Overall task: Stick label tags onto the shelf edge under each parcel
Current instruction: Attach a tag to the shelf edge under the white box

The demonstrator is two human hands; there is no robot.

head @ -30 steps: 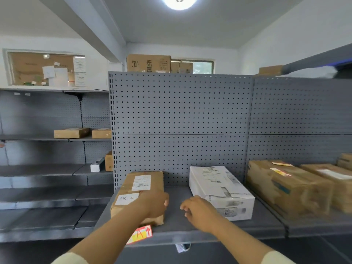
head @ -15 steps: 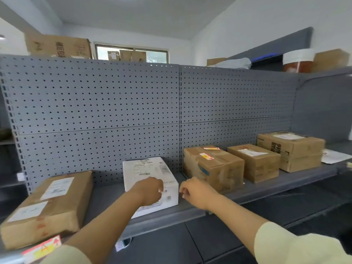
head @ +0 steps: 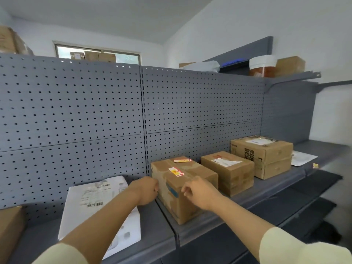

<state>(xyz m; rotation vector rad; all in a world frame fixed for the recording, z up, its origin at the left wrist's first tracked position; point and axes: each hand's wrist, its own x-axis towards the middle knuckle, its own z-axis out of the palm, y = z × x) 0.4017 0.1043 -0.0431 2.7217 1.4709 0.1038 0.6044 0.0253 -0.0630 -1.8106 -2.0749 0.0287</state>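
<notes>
Along the grey shelf lie a white parcel (head: 99, 210), a brown box (head: 190, 174) with a red and yellow sticker (head: 176, 171) on top, a second brown box (head: 228, 168) and two stacked boxes (head: 262, 153). My left hand (head: 146, 190) is curled at the first brown box's near left corner. My right hand (head: 198, 193) is curled in front of that box's front face. No tag shows in either hand. The shelf's front edge (head: 219, 231) below that box is bare grey.
A brown box corner (head: 9, 229) shows at the far left. A white envelope (head: 302, 158) and a small yellow scrap (head: 315, 165) lie at the shelf's right end. Perforated back panels (head: 76, 111) rise behind. A jar (head: 262, 66) and box stand on the upper shelf; lower shelves (head: 304, 197) jut out right.
The view has swung right along the shelf. Both hands have moved from the first brown parcel, past the white parcel, to the brown box with the sticker.
</notes>
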